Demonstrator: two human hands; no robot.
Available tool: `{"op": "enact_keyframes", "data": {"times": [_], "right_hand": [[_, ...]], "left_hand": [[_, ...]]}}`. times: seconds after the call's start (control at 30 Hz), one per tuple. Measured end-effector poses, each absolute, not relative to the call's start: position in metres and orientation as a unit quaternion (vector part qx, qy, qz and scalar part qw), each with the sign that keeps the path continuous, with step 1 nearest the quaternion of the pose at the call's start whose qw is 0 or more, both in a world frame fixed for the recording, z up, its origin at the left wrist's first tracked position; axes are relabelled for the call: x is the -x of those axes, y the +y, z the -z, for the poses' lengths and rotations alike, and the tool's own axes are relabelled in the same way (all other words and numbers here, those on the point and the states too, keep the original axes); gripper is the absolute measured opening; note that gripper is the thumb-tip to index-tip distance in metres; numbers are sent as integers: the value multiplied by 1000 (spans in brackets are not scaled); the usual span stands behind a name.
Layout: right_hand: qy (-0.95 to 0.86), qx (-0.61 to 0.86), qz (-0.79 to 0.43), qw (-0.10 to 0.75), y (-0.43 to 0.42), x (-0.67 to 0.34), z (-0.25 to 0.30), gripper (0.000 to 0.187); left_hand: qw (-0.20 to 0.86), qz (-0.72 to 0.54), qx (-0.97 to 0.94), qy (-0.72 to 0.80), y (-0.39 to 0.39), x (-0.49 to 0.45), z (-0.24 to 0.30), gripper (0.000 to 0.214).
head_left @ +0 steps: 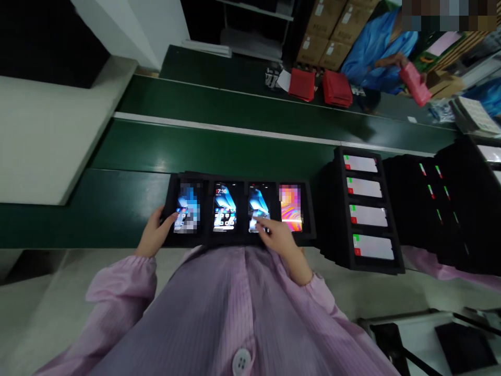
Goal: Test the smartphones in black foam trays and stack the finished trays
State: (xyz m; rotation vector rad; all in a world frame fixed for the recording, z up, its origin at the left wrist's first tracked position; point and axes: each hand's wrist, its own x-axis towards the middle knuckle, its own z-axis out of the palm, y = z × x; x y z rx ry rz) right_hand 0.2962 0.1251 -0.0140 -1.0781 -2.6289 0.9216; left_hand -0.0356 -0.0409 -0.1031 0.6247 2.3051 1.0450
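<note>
A black foam tray [313,209] lies at the near edge of the green belt and holds several phones with lit screens. My left hand [154,235] rests at the tray's left edge, fingers apart, thumb reaching toward the leftmost phone [187,208]. My right hand [279,235] has its fingers stretched onto the lower part of the third phone's screen [258,201]. Between them sits a phone showing a clock [224,206]. A phone with an orange and pink screen [290,207] lies at the right end. Neither hand holds anything.
A second black tray [395,250] to the right holds several phones with white labelled faces. More black trays [438,203] stack beyond it. Red bags [302,83] and cardboard boxes [329,31] sit across the green conveyor [235,146]. A person in blue [376,52] handles a red bag.
</note>
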Motion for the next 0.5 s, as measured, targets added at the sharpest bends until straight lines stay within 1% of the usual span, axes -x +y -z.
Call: {"op": "enact_keyframes", "data": {"times": [0.13, 0.2, 0.3, 0.37, 0.5], "right_hand": [[-919, 227, -321, -16, 102, -260, 16, 31], [-927, 202, -311, -50, 97, -249, 15, 31], [-928, 211, -290, -99, 99, -237, 11, 31], [-921, 245, -283, -107, 102, -231, 9, 33], [-903, 311, -288, -71, 105, -226, 9, 38]], "left_hand": [[331, -409, -213, 824, -56, 33, 90, 74], [345, -404, -223, 817, -61, 32, 86, 78], [346, -383, -237, 823, -66, 32, 84, 87], [339, -366, -262, 826, -65, 33, 84, 91], [331, -349, -320, 817, -59, 34, 87, 97]]}}
